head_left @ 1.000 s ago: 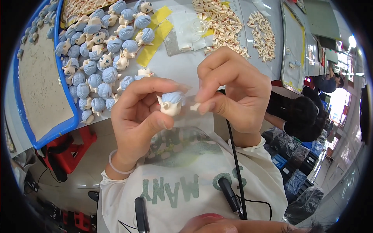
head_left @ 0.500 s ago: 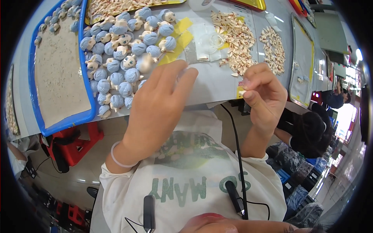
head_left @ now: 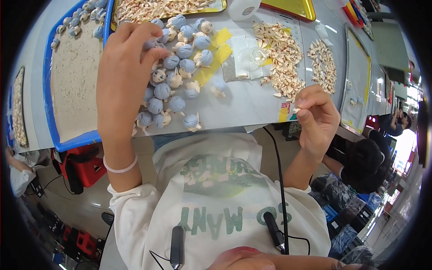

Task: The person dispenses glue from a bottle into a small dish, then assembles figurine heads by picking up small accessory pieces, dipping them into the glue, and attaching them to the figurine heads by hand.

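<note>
Over the far left part of a cluster of pale-blue-haired doll heads (head_left: 163, 91) reaches my left hand (head_left: 122, 74), palm down. Its thumb and forefinger are apart, with blue hair showing between them; the other fingers are partly hidden. One blurred doll head (head_left: 218, 87) lies to the right of the cluster. Another head (head_left: 192, 121) sits near the table's front edge. On the right, my right hand (head_left: 317, 119) pinches a small cream-coloured pointed piece (head_left: 296, 110) between thumb and forefinger. Just beyond it spreads a pile of similar pointed pieces (head_left: 281, 56) with reddish-brown marks.
A blue-rimmed tray (head_left: 48, 99) with several doll heads stands at left. Beyond the cluster is a tray of pointed pieces (head_left: 157, 10). A clear round dish (head_left: 257, 56), white bottle (head_left: 243, 8), yellow tape (head_left: 220, 54) and second pile (head_left: 322, 67) lie on the table (head_left: 243, 108).
My left hand has moved left and away from me over the doll heads. Some heads now lie apart, and one blurred head is further right. The right hand keeps its pinch.
</note>
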The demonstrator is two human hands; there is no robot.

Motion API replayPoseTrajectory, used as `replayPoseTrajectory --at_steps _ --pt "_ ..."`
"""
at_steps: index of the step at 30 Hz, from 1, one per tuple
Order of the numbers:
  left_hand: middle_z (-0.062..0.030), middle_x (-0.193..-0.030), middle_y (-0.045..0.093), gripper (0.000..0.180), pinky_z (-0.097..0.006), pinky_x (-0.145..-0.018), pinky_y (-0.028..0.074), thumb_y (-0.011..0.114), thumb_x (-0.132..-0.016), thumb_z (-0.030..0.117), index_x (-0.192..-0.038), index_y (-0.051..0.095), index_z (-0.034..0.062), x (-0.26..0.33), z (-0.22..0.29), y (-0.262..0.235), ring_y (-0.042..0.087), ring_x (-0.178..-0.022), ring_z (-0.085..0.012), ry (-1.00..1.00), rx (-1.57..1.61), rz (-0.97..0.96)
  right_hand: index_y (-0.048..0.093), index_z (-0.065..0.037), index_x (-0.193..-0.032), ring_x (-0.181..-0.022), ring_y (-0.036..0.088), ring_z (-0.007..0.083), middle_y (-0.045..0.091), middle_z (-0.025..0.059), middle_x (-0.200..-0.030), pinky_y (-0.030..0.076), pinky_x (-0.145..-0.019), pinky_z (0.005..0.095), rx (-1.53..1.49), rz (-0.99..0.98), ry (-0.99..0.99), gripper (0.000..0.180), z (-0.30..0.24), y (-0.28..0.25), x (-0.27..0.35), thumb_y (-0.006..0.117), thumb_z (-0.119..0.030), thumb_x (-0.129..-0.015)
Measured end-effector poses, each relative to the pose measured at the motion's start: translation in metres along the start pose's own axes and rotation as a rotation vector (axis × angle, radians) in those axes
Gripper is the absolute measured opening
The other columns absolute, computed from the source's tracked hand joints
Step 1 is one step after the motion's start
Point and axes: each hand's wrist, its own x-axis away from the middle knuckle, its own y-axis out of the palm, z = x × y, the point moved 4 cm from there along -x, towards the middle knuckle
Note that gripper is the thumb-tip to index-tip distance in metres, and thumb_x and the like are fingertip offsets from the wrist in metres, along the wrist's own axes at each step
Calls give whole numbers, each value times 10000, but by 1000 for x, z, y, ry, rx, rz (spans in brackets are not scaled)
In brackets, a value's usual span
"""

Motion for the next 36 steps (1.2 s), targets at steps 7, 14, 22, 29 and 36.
replayPoseTrajectory --at_steps 7,14,22,29,36 --pt "-110 -1048 548 244 -301 -690 473 618 -770 102 -977 526 10 18 3 -17 582 -836 -207 -301 809 183 552 21 -780 -742 483 157 526 90 -772 367 -695 259 15 40 9 132 2 -5 -1 594 86 -673" --pt "-169 -1113 492 366 -323 -759 459 681 -743 201 -1002 500 16 61 24 20 549 -922 -272 -181 1654 142 557 21 -769 -736 487 161 537 86 -769 371 -691 264 2 -17 16 137 -4 11 -6 616 73 -657" --pt "-157 -1116 494 381 -256 -749 482 708 -692 72 -1014 524 -17 72 52 36 543 -945 -188 -352 1717 43 575 25 -746 -721 507 164 559 91 -767 387 -665 258 -53 -115 -21 141 -16 38 -12 629 77 -627" --pt "-172 -1076 511 400 -290 -791 483 686 -719 63 -1050 486 -40 77 64 36 545 -962 -224 -374 1824 -28 591 -12 -750 -652 516 132 568 56 -727 405 -596 234 -61 -180 -28 139 -16 60 -15 656 33 -636" --pt "-179 -1057 524 386 -288 -783 473 690 -721 87 -1028 505 -55 82 67 35 547 -945 -210 -392 1795 -58 576 -21 -730 -654 523 134 560 48 -717 412 -597 241 -46 -234 36 130 -14 69 -12 669 7 -645"
